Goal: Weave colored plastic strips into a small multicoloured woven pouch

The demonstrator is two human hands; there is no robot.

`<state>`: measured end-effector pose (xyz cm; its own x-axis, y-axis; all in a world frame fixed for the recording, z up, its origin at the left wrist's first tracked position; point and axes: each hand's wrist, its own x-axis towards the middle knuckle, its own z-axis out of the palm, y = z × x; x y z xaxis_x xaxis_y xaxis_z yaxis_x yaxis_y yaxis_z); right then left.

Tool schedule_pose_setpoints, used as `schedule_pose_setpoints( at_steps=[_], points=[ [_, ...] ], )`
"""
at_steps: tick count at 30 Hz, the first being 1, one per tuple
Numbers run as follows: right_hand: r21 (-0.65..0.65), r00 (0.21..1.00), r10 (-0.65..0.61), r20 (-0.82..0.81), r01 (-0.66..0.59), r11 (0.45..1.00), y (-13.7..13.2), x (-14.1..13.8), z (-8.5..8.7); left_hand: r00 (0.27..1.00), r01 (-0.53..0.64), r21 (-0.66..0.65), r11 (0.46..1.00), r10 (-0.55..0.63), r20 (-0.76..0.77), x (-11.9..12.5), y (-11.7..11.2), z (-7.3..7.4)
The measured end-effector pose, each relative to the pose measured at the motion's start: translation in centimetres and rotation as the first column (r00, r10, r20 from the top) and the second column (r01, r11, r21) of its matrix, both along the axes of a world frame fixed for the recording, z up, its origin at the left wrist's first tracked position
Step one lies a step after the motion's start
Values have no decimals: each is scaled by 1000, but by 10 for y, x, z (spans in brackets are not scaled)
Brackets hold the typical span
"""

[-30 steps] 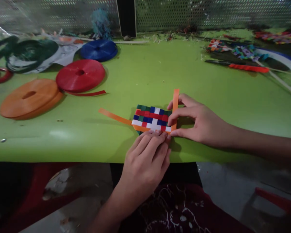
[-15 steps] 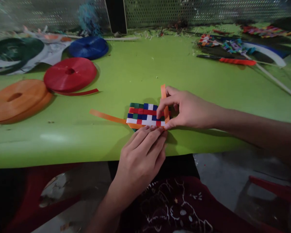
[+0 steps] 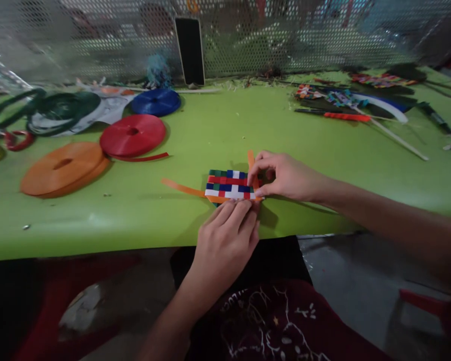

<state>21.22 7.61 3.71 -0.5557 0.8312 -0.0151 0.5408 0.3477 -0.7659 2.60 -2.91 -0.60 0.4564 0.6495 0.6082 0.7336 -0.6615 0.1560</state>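
Note:
A small woven ribbon piece (image 3: 234, 189) in red, white, blue and green lies near the table's front edge. An orange ribbon (image 3: 185, 188) runs along its near edge; one tail sticks out to the left, and the other end stands up at the right side. My left hand (image 3: 223, 239) grips the near edge, its fingers together on top and the thumb hidden. At the right corner my right hand (image 3: 283, 174) is closed, thumb and fingers pinching the orange ribbon where it turns upward. Part of the weave is covered by those fingers.
Rolls of orange (image 3: 84, 173), red (image 3: 150, 131) and blue ribbon (image 3: 156, 103) lie left on the green table (image 3: 210, 135). Scissors (image 3: 18, 140) are farther left. A dark phone (image 3: 190, 50) leans on the perforated metal panel (image 3: 255, 47). A red-orange craft knife (image 3: 346, 117) lies back right.
The camera view has tilted upward, showing more of the back panel and the scissors. Both hands keep nearly the same hold on the weave, with the right fingers slightly closer to the orange ribbon.

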Motion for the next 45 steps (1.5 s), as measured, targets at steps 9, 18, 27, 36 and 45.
schedule_pose_setpoints(
  at_steps=[9,18,27,36,45],
  points=[
    [95,985,-169,-24,171,981,-14,-5,-4,995,-3,86,996,12,-102,5,2,6],
    [168,972,-229,45,218,961,-13,-1,-6,992,-47,92,995,57,-112,14,-1,3],
    [296,966,-176,191,114,948,-14,18,-11,990,-26,62,998,35,-139,15,3,7],
    [682,874,-136,466,-257,685,-37,19,-8,987,8,100,995,9,-161,10,8,6],
    [613,897,-29,440,-277,740,-35,24,-10,994,-48,77,996,55,-91,13,-2,-2]
  ],
)
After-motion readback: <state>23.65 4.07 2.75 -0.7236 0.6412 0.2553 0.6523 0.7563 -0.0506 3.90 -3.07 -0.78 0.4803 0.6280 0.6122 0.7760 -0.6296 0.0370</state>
